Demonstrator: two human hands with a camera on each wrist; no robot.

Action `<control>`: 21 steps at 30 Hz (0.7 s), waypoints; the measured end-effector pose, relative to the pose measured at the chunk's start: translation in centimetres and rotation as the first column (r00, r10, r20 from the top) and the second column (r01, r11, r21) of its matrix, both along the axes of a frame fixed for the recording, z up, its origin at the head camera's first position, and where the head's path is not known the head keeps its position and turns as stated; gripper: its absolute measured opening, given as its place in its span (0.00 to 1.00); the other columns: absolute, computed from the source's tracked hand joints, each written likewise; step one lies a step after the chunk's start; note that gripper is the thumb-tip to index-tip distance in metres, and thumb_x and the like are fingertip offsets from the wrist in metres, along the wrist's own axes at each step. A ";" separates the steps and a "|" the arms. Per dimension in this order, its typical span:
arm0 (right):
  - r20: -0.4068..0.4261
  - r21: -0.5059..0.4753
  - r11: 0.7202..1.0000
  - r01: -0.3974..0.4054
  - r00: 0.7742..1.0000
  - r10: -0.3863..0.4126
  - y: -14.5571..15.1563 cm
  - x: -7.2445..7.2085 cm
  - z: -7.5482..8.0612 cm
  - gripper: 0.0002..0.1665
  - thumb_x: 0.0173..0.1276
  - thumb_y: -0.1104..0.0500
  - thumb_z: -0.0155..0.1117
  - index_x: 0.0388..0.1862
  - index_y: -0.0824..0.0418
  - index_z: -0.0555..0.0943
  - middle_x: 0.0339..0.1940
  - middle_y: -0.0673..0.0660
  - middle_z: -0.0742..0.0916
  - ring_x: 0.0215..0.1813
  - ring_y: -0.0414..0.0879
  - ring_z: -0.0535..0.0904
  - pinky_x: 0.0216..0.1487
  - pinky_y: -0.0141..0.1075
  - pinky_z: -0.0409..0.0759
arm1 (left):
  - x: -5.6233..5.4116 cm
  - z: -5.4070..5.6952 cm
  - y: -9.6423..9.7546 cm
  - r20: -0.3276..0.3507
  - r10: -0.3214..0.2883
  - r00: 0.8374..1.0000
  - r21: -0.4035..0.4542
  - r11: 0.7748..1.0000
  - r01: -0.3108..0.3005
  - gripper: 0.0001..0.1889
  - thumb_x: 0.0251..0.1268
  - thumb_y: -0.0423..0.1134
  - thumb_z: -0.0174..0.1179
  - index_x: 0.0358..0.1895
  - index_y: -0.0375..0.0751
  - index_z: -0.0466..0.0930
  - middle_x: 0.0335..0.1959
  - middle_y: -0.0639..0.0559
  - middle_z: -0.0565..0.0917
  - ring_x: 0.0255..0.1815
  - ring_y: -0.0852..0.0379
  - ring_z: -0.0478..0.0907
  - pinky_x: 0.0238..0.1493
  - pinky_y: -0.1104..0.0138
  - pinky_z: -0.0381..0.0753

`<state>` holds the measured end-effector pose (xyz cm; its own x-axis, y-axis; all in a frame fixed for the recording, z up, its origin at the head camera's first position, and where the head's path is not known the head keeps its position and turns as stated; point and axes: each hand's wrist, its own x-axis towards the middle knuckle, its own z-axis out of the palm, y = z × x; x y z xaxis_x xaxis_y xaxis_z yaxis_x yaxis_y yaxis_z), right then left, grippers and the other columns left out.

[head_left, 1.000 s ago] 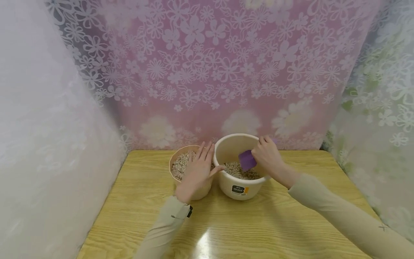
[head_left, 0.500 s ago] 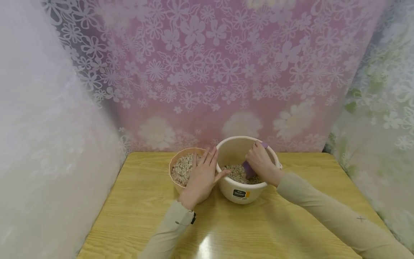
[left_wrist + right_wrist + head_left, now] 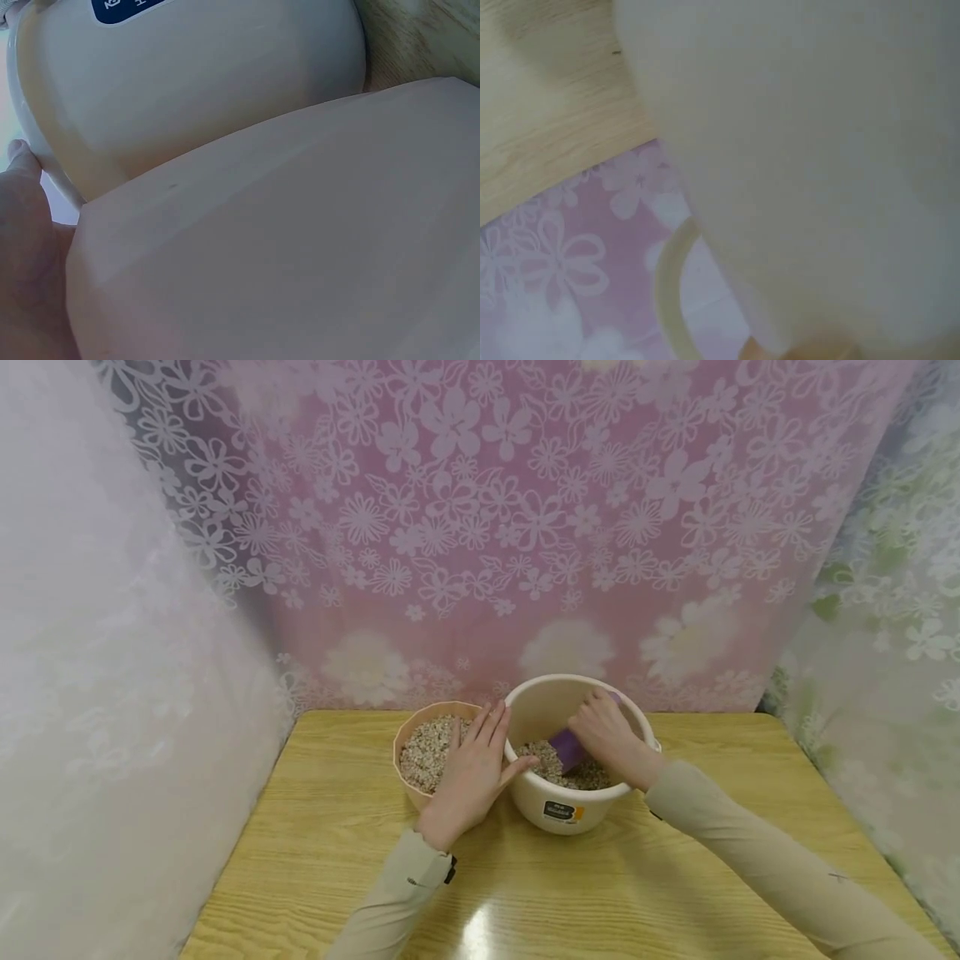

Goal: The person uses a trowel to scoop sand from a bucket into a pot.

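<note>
My right hand [image 3: 609,737] reaches inside a white bucket [image 3: 528,797] and grips a purple scoop [image 3: 567,748]. The scoop's lower end is in the grain [image 3: 538,755] at the bucket's bottom. My left hand [image 3: 472,775] lies with straight fingers over the right side of a peach-coloured tub [image 3: 408,787]. Its fingertips and thumb reach the bucket's near left rim. Paler grain [image 3: 429,750] fills much of the tub. In the left wrist view, the thumb [image 3: 22,161] touches the bucket's rim. The bucket's outer wall [image 3: 795,142] fills much of the right wrist view.
Both containers stand side by side at the back of a wooden table [image 3: 337,827]. A flowered pink curtain [image 3: 457,552] hangs right behind them, with pale sheets at either side. The bucket's curved handle [image 3: 670,292] sticks out in the right wrist view.
My right hand has gone lower into the bucket, and the scoop has dipped from above the grain into it, then shifted slightly left. My left hand stays at the rims.
</note>
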<state>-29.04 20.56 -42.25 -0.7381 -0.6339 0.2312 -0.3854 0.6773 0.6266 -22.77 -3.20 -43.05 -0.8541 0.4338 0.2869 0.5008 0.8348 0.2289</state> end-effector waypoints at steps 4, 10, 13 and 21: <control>0.002 -0.016 1.000 -0.006 1.000 0.006 0.0 -0.3 -0.2 0.24 0.54 0.67 0.75 0.08 0.54 0.71 0.14 0.52 0.82 0.26 0.48 0.71 0.37 0.39 0.66 | 0.0 0.0 0.0 0.006 0.004 1.000 0.003 1.000 -0.004 0.47 0.73 0.72 0.36 0.82 0.39 0.49 0.83 0.48 0.49 0.84 0.50 0.41 0.79 0.39 0.45; 0.015 -0.084 0.995 -0.052 0.998 0.053 0.2 -0.6 -0.4 0.25 0.56 0.68 0.73 0.08 0.55 0.70 0.16 0.52 0.83 0.27 0.49 0.72 0.37 0.40 0.68 | 0.0 0.0 -0.1 0.004 -0.002 1.000 0.018 1.000 0.002 0.47 0.74 0.71 0.39 0.82 0.39 0.49 0.83 0.48 0.49 0.84 0.51 0.42 0.79 0.39 0.45; 0.040 -0.139 0.988 -0.063 0.997 0.069 0.3 -0.6 -0.3 0.26 0.56 0.66 0.73 0.08 0.55 0.69 0.16 0.53 0.82 0.26 0.50 0.72 0.37 0.40 0.68 | -0.1 0.0 -0.1 -0.005 -0.002 1.000 0.016 1.000 0.002 0.46 0.74 0.70 0.39 0.82 0.39 0.50 0.83 0.48 0.50 0.84 0.51 0.43 0.79 0.40 0.46; 0.166 -0.275 0.961 -0.038 0.982 0.086 0.4 -0.4 -0.3 0.25 0.57 0.63 0.76 0.09 0.52 0.72 0.14 0.49 0.79 0.25 0.47 0.69 0.36 0.39 0.69 | -0.1 0.0 0.0 0.010 0.006 1.000 0.026 1.000 -0.007 0.46 0.74 0.70 0.42 0.82 0.40 0.50 0.83 0.48 0.51 0.84 0.50 0.44 0.79 0.41 0.44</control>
